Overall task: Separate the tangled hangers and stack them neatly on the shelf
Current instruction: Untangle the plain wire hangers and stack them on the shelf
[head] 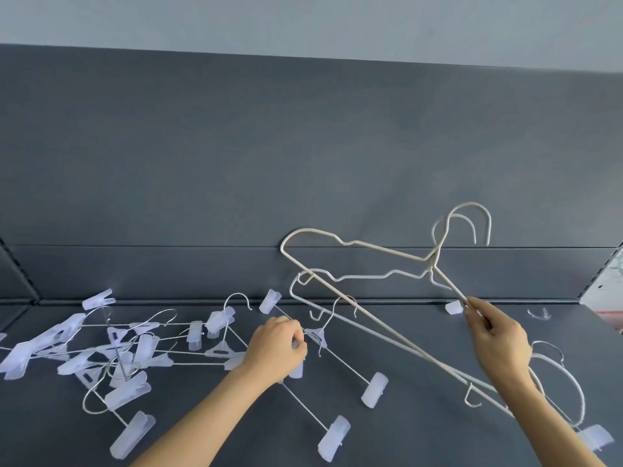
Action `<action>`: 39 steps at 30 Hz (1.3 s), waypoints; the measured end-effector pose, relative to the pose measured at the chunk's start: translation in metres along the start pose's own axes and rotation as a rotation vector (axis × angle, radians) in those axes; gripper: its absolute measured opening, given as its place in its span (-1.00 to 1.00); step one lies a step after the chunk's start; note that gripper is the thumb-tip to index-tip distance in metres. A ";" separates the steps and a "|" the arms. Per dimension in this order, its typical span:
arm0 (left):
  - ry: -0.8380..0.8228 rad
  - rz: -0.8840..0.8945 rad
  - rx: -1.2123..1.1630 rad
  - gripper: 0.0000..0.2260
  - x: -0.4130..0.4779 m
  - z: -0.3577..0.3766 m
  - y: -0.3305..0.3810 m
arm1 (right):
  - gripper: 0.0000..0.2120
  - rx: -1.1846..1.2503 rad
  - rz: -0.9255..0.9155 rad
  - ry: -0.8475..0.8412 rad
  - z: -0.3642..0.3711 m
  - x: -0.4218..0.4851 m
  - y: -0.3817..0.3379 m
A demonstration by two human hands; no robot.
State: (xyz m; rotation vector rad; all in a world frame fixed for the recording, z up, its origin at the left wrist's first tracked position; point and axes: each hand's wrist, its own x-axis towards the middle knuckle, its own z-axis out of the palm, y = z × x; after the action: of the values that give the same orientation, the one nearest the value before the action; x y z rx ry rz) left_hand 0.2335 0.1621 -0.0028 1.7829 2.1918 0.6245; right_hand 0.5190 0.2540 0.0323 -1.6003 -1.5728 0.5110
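My right hand (499,335) pinches the slanted arm of a cream wire hanger (357,315) and holds it tilted above the dark shelf (421,426). A second, whiter wire hanger (362,277) lies just behind it, their hooks overlapping at the upper right. My left hand (278,348) grips a clip hanger (318,335) near its hook, with the thin bars and translucent clips spreading below it. A tangled pile of clip hangers (111,348) lies on the shelf to the left.
The shelf's dark back panel (303,163) rises behind the hangers. More hangers (559,389) lie under my right forearm at the right, with a loose clip (453,307) near the back. A slotted upright (606,274) bounds the right side.
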 end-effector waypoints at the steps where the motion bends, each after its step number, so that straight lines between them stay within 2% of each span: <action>1: 0.011 -0.001 0.004 -0.91 0.002 0.000 0.000 | -0.83 0.001 -0.004 0.002 -0.002 0.001 -0.001; 5: 0.018 -0.009 -0.007 -0.84 0.017 0.006 0.004 | -0.85 0.006 -0.004 0.011 -0.008 0.001 -0.002; 10: -0.111 -0.090 -0.010 -0.66 0.041 0.019 0.031 | -0.86 0.042 0.015 0.027 -0.009 -0.003 0.000; 13: -0.138 -0.147 -0.045 -0.67 0.048 0.028 0.037 | -0.86 0.059 0.021 0.050 -0.011 -0.003 0.001; 17: -0.091 -0.129 -0.084 -0.70 0.045 0.029 0.030 | -0.84 0.054 0.033 0.079 -0.017 0.001 0.009; 23: -0.199 -0.144 0.080 -0.68 0.042 0.027 0.018 | -0.86 0.071 0.008 0.100 -0.023 0.005 0.008; 25: -0.141 -0.133 0.114 -0.64 0.043 0.030 0.019 | -0.86 0.092 -0.014 0.091 -0.025 0.008 0.004; 28: 0.055 -0.036 0.041 -0.68 0.038 0.025 0.024 | -0.79 0.090 -0.030 -0.001 -0.026 0.018 0.001; 30: 0.240 0.104 -0.002 -0.79 0.033 0.015 0.032 | -0.69 0.048 -0.025 -0.069 -0.030 0.024 0.002; 32: 0.438 0.283 0.039 -0.90 0.032 0.005 0.039 | -0.70 0.007 -0.028 -0.121 -0.033 0.028 0.002; 33: 0.514 0.348 0.072 -0.88 0.032 0.000 0.042 | -0.72 0.003 -0.037 -0.146 -0.034 0.030 0.002; 35: 0.525 0.423 0.139 -0.66 0.033 -0.008 0.047 | -0.77 0.050 -0.049 -0.192 -0.035 0.035 0.001; 37: 0.455 0.466 0.261 -0.39 0.028 -0.014 0.051 | -0.79 0.134 -0.059 -0.228 -0.036 0.038 -0.003; 39: 0.378 0.488 0.408 -0.20 0.020 -0.016 0.051 | -0.76 0.217 -0.071 -0.249 -0.038 0.039 -0.008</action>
State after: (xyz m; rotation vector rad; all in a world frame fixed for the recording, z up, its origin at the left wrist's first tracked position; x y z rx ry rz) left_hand 0.2662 0.1867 0.0373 2.6495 2.2381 0.6940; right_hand 0.5485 0.2802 0.0709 -1.3523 -1.6854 0.8384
